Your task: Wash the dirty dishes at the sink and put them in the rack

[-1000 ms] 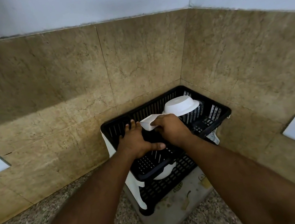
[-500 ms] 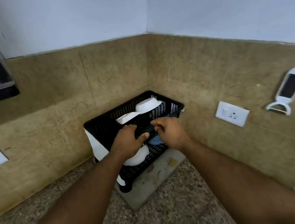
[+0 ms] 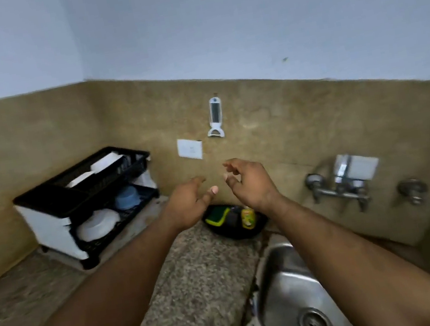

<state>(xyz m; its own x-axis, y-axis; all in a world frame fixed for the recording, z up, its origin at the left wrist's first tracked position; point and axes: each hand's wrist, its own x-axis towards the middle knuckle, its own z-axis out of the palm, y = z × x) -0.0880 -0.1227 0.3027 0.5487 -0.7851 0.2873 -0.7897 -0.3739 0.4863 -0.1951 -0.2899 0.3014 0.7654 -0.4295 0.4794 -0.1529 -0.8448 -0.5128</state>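
While both grips hang empty, left hand (image 3: 187, 206), right hand (image 3: 248, 184), rack (image 3: 53, 207) at desk's far-left corner, well apart.

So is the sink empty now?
Seems empty: the visible sink basin shows only bare steel and the drain; the right arm hides part.

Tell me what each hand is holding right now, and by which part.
Nothing is held. The left hand and right hand are both empty, fingers loosely spread in the air above the counter, away from the rack.
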